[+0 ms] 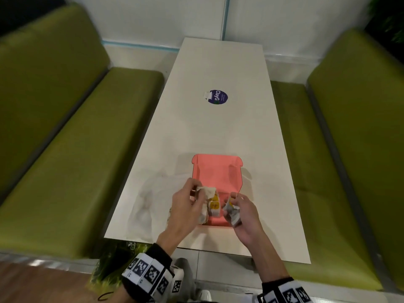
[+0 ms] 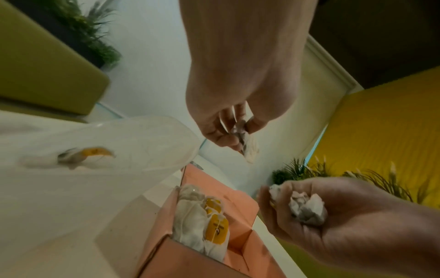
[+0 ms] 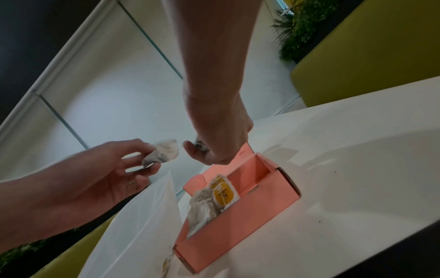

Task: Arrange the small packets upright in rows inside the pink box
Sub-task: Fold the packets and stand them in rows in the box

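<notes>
Packets: several [image 2: 202,222] are standing upright in the near left corner of the pink box [image 1: 216,171], below both grips.
Left hand [image 1: 185,206]: pinching one packet [image 3: 164,152] above that row.
Right hand [image 1: 240,211]: fingers curling round a crumpled bunch [image 2: 307,208].
Method: lower it tag-up, snug against the row.
Beside: clear bag [image 2: 107,150] is lying left.
</notes>
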Available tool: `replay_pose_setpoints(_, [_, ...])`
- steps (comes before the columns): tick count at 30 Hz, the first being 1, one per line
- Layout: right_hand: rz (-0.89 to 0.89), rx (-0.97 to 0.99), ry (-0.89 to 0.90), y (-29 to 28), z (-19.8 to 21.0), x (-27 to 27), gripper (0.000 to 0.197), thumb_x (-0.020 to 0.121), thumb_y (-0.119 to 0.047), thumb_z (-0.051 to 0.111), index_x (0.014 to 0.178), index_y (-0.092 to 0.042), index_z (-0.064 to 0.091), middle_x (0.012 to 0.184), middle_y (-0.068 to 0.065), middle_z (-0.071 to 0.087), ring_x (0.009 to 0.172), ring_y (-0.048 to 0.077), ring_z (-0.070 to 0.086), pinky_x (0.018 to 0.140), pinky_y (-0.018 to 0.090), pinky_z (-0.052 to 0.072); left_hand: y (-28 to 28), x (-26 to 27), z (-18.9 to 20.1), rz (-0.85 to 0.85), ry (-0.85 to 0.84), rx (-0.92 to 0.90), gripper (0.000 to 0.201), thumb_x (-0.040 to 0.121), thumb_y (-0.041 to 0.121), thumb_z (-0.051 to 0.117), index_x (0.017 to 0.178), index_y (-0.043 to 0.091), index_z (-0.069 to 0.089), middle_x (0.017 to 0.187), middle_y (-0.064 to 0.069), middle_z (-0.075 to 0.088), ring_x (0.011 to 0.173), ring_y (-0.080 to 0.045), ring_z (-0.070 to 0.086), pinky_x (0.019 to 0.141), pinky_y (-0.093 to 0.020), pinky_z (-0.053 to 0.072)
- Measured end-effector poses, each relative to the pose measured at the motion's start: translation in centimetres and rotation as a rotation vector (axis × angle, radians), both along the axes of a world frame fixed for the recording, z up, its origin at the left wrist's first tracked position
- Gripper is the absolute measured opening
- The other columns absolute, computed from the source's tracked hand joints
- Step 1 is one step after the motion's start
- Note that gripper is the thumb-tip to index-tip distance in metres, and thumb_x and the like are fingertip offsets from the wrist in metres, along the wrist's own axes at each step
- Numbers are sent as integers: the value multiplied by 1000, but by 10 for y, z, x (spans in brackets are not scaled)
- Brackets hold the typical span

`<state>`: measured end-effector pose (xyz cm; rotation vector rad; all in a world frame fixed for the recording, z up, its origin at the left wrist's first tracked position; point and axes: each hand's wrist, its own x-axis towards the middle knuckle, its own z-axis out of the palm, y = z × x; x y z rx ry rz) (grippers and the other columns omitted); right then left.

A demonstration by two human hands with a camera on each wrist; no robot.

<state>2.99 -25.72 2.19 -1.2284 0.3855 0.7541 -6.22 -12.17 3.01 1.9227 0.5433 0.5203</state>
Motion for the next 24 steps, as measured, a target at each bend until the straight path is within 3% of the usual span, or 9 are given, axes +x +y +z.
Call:
replay_pose_setpoints(3, [55,-164,-142,-6,-6,1,22,90,3,43,87,-10,60,75,11,57,59,20,49,53,30,38,2,-2,1,45,-34,-148,28,97,4,57,97,32,53,94,11,65,88,-3,65,72,-28,59])
replay_pose_setpoints(6, [153,-290,-236,-10,-7,-2,20,90,-13,51,71,-15,57,70,8,53,59,20,45,54,31,30,3,-4,5,-39,-62,-222,26,100,0,49,105,25,52,101,1,65,89,-7,67,68,-22,56])
replay_pose_setpoints(10, [232,-404,-477,-9,2,-9,39,97,-27,51,60,-16,47,66,6,56,61,15,47,56,28,33,2,-6,6,-82,-70,-228,29,100,-5,43,100,19,60,102,-1,63,87,-7,65,64,-15,52])
replay_pose_setpoints(13, [277,-389,-624,-5,8,-13,22,97,-20,53,78,-12,55,67,4,58,55,11,48,49,20,38,0,-7,3,-63,-85,-317,23,99,-3,48,96,12,66,96,3,67,81,-16,68,64,-27,57])
replay_pose_setpoints(15, [313,-375,-649,-3,8,-15,3,98,-19,54,98,-21,55,80,7,62,55,8,52,48,19,41,-1,-7,4,-58,-108,-384,13,97,0,56,96,9,66,92,2,67,81,-22,71,64,-36,60])
replay_pose_setpoints(18, [324,-342,-741,-1,10,-17,21,98,-19,56,113,-33,54,87,6,62,63,11,56,55,19,46,-3,-7,5,-62,-150,-423,6,94,1,62,97,6,63,88,-3,68,84,-24,72,63,-34,60])
replay_pose_setpoints(21, [335,-272,-804,2,17,-19,19,97,-27,60,113,-36,62,90,-7,66,79,7,62,67,17,48,-4,-7,4,-68,-151,-410,9,93,4,66,97,11,63,87,-6,71,83,-29,72,69,-45,61])
replay_pose_setpoints(24, [334,-217,-757,9,20,-20,6,94,-26,65,97,-28,69,77,-12,65,68,5,57,63,22,46,-5,-7,1,-62,-138,-373,12,91,9,70,94,19,64,87,-10,69,82,-32,71,75,-54,58])
